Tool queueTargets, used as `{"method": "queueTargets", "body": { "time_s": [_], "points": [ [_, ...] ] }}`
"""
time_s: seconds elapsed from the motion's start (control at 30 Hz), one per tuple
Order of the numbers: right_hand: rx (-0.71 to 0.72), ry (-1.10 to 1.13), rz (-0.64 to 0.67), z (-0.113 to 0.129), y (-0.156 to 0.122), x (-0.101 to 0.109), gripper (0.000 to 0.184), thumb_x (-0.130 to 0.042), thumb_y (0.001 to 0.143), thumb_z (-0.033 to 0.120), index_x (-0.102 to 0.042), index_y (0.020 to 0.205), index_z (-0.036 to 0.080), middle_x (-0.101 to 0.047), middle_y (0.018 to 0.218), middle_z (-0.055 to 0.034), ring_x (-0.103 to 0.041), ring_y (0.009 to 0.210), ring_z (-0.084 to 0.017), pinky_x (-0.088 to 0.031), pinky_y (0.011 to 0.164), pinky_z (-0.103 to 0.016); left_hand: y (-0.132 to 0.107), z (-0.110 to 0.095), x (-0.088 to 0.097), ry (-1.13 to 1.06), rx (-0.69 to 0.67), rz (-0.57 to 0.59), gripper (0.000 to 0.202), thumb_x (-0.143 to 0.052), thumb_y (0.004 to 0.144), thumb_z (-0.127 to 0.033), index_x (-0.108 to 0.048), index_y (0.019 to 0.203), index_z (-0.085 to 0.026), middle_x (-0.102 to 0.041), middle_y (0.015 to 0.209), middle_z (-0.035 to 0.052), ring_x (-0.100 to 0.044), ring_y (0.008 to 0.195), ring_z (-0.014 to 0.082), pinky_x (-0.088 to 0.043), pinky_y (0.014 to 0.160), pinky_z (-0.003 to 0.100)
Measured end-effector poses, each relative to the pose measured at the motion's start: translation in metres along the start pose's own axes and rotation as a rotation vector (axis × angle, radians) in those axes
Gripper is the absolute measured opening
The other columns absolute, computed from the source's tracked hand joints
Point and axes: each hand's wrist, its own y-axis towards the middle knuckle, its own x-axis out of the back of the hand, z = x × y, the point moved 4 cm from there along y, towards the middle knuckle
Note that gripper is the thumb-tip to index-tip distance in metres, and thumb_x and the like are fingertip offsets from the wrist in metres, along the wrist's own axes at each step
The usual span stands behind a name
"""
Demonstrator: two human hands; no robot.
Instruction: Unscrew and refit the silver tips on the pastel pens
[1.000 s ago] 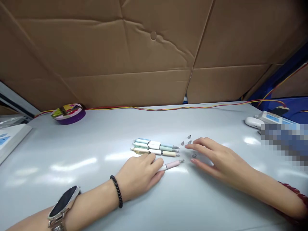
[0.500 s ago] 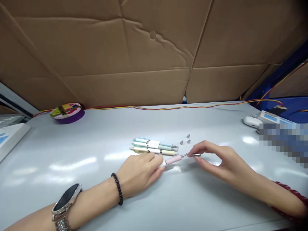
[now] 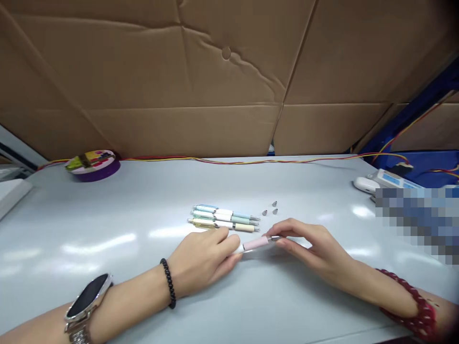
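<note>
A pink and white pen is gripped at its white barrel by my left hand, which hides its rear end. At the pen's front end, my right hand pinches a small silver cone tip between thumb and fingers. The cone sits over or against the pen's front; I cannot tell whether it is fastened. Just beyond lie a blue pen, a green pen and a yellow pen side by side, their thin metal fronts bare. Three loose silver cones rest to the right of them.
A purple round box stands at the back left. Red and yellow wires run along the table's rear edge, below a cardboard wall. A white rounded case and a power strip lie at the right.
My right hand has moved left, bringing the silver cone from just off the pen's thin front onto it. The left hand keeps its hold on the pen. The view has shifted slightly.
</note>
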Motion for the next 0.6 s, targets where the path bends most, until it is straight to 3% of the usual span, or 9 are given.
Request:
{"method": "queueTargets", "body": {
  "time_s": [0.33, 0.5, 0.6],
  "points": [
    [0.175, -0.088, -0.041, 0.002, -0.003, -0.004, 0.012, -0.050, 0.090, 0.018, -0.060, 0.097, 0.019, -0.070, 0.083, -0.0015, -0.065, 0.071, -0.011, -0.051, 0.066, -0.020, -0.002, -0.003, 0.001, 0.008, -0.092, -0.035, 0.029, -0.022, 0.096, -0.027, -0.042, 0.076, -0.020, -0.049, 0.071, 0.0006, -0.046, 0.056, 0.0157, -0.027, 0.045, 0.027],
    [0.412, -0.120, -0.022, 0.009, -0.006, -0.004, 0.016, -0.050, 0.090, 0.013, -0.057, 0.103, 0.019, -0.069, 0.088, -0.0042, -0.064, 0.081, -0.013, -0.052, 0.073, -0.024, -0.001, -0.006, 0.003, -0.010, -0.137, -0.042, 0.032, -0.021, 0.097, -0.028, -0.043, 0.075, -0.020, -0.050, 0.069, -0.0001, -0.045, 0.056, 0.0154, -0.028, 0.048, 0.027],
    [0.472, -0.181, -0.005, 0.012, -0.007, -0.005, 0.021, -0.050, 0.088, 0.009, -0.056, 0.107, 0.018, -0.068, 0.092, -0.0056, -0.063, 0.084, -0.015, -0.051, 0.073, -0.026, 0.000, -0.006, 0.005, -0.048, -0.159, -0.029, 0.034, -0.021, 0.097, -0.028, -0.044, 0.073, -0.020, -0.051, 0.068, 0.0001, -0.045, 0.055, 0.0157, -0.030, 0.049, 0.028]
  ]
}}
